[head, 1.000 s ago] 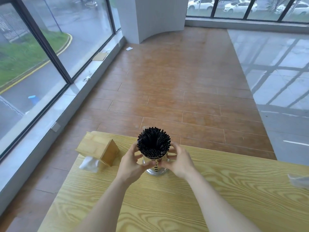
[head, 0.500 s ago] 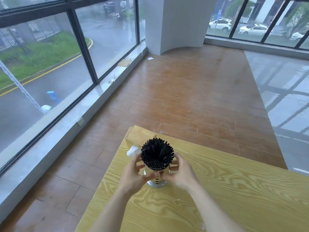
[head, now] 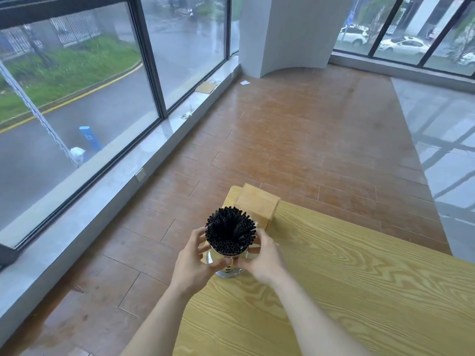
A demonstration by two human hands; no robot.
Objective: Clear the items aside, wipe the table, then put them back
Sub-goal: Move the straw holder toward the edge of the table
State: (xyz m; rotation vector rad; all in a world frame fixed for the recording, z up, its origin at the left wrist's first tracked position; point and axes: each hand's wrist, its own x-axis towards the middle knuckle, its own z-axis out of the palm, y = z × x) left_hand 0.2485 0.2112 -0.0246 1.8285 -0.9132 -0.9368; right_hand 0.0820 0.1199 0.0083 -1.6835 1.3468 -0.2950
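The left hand [head: 191, 263] and right hand [head: 264, 260] wrap curled fingers around a shiny metal cup [head: 227, 264] of black tubular straws [head: 230, 233], at the grainy wooden table's [head: 359, 291] left edge. Just beyond the fingertips sits a square wooden box [head: 257, 202].

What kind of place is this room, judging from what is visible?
Probably a café or canteen seating area: a metal holder packed with black straws, a wooden tissue box on a light wooden table, and floor-to-ceiling street-facing windows.
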